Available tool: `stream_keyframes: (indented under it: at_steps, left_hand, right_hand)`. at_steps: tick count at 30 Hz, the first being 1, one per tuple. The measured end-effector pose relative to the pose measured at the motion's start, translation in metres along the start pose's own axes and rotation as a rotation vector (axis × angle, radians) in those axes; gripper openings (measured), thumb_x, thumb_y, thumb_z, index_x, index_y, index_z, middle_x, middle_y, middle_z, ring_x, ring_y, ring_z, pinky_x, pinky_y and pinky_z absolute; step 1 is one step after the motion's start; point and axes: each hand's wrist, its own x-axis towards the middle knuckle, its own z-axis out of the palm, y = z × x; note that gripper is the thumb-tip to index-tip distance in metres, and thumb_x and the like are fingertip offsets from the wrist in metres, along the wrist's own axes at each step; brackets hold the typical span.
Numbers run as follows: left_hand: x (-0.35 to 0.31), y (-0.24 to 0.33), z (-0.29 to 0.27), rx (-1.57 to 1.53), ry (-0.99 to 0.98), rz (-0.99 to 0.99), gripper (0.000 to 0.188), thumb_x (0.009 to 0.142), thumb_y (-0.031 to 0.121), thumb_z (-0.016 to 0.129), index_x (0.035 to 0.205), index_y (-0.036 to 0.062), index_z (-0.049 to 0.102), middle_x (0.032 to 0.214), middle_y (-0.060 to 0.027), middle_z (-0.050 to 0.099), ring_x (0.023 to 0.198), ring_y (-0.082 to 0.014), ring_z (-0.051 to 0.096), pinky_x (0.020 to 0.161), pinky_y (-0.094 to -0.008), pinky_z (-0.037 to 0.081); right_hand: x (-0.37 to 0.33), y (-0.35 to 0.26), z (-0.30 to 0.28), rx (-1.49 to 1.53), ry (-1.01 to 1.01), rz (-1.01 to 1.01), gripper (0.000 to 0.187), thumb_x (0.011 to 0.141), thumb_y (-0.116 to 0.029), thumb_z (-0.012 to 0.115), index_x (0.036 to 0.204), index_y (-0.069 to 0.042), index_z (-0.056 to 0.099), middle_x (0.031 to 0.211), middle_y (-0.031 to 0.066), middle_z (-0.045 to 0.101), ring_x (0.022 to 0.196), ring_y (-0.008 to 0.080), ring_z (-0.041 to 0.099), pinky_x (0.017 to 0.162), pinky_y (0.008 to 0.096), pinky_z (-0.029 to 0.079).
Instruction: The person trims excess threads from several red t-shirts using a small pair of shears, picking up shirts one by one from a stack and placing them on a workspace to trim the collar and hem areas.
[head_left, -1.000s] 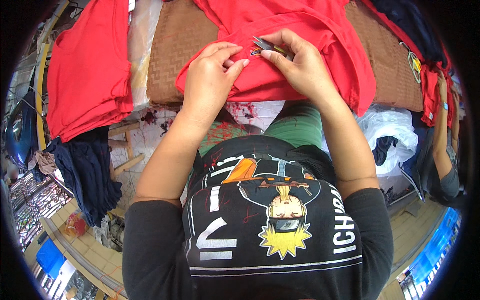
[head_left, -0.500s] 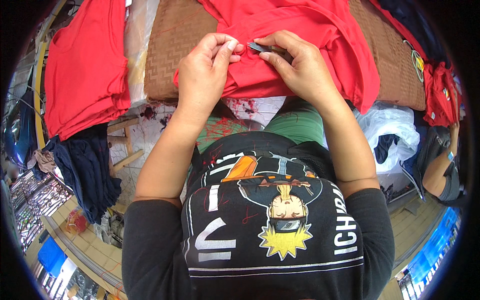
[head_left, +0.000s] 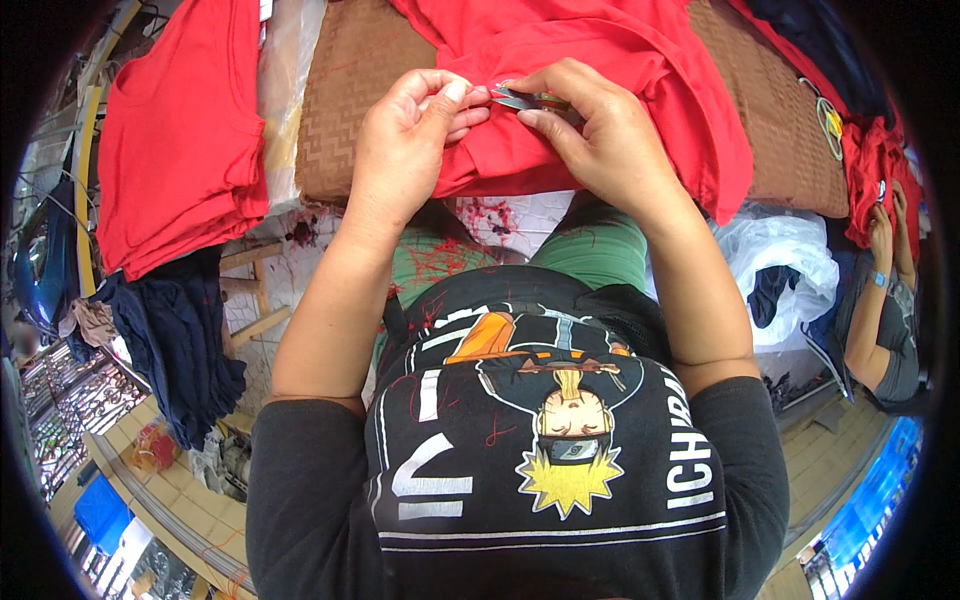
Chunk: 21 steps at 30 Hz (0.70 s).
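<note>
A red garment (head_left: 690,125) lies bunched over the brown patterned surface in front of me. My right hand (head_left: 612,125) is closed round a pair of small thread snips (head_left: 517,99), with the blades pointing left. Just past the blade tips, my left hand (head_left: 408,130) is pinched, thumb against forefinger, with its other fingers curled near the red cloth. Whatever lies in that pinch is too small to make out. Blade tips and left fingertips are almost touching.
Folded red garments (head_left: 185,140) are stacked at left, with dark navy cloth (head_left: 175,340) hanging below. A white plastic bag (head_left: 775,260) sits at right. At the far right, another person's hands (head_left: 880,235) hold red cloth. Red thread scraps (head_left: 440,262) litter my green trousers.
My left fingers have spread slightly and the snips' blades now sit right beside them. At far right, the other person's second hand has come into view on the red cloth.
</note>
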Motion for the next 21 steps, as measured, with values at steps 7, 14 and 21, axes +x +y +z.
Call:
stream_keyframes:
  at_steps: [7,14,21]
  left_hand:
    - [-0.021,0.093,-0.039,0.648,-0.49,0.576,0.071,0.095,0.06,0.03,0.077,0.0045,0.071,0.131,-0.0259,0.051,0.125,-0.0307,0.046,0.108,-0.0447,0.024]
    - [-0.03,0.14,-0.122,0.626,-0.33,0.956,0.058,0.1,0.048,0.032,0.076,0.0055,0.065,0.126,-0.0268,0.052,0.125,-0.0342,0.045,0.107,-0.0493,0.025]
    - [-0.041,0.132,-0.096,0.474,-0.475,0.913,0.03,0.097,0.032,0.051,0.09,0.0056,0.061,0.109,-0.018,0.061,0.113,-0.0321,0.053,0.104,-0.0549,0.03]
  right_hand:
    - [0.001,-0.003,-0.017,-0.233,0.103,-0.027,0.016,0.082,-0.012,0.062,0.097,-0.008,0.064,0.093,0.0107,0.063,0.087,0.0309,0.064,0.069,0.0406,0.052]
    - [0.002,-0.005,-0.053,0.027,0.358,0.052,0.027,0.087,-0.006,0.067,0.113,-0.007,0.066,0.081,-0.0056,0.054,0.068,0.0011,0.045,0.06,0.016,0.04]
    - [-0.006,0.003,-0.073,0.153,0.4,0.1,0.029,0.089,-0.009,0.066,0.118,-0.005,0.062,0.088,-0.0027,0.062,0.079,0.001,0.055,0.065,0.014,0.044]
